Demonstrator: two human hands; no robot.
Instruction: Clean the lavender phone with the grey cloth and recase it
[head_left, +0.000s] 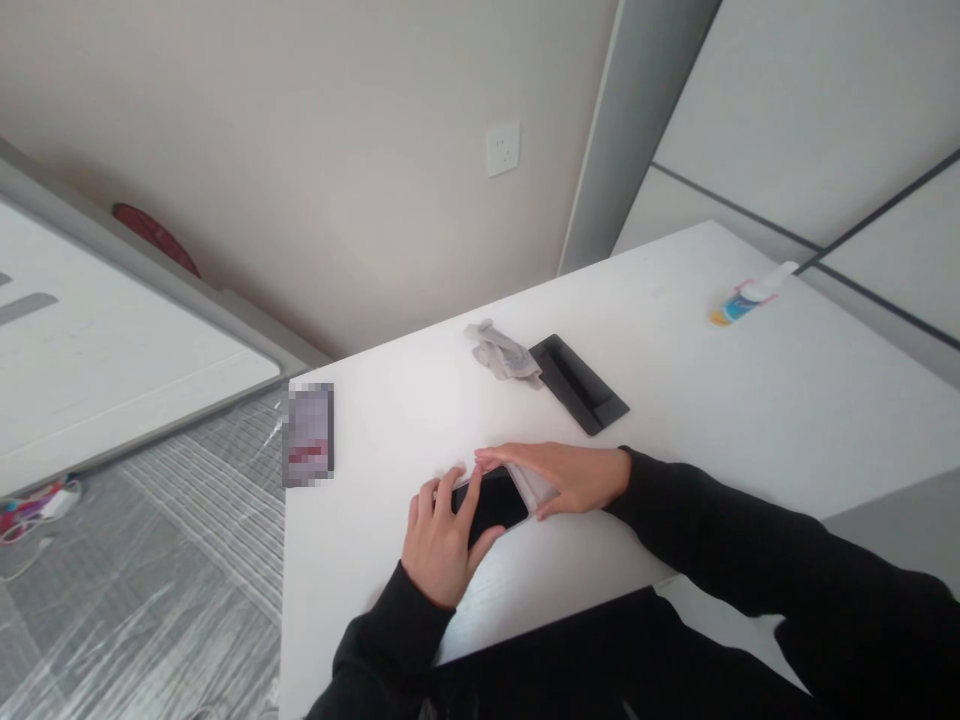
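A smartphone (495,503) with a dark screen lies face up on the white table close to me. My left hand (442,535) grips its left end, fingers along the far edge and thumb over the near side. At the right end my right hand (566,475) closes around a pale, flat piece (531,486) against the phone, its fingertips reaching the far edge near my left fingers. Whether that piece is a case or a cloth I cannot make out, since the palm partly covers it. Farther back lie a crumpled grey cloth (504,357) and a black shallow tray (574,380), touching.
A spray bottle (750,297) with a white top lies or leans at the table's (675,380) right. On the left edge rests a blurred-out, dark-sided item (309,435). A wall with a socket (503,149) is behind; a plastic-covered floor (172,590) is left.
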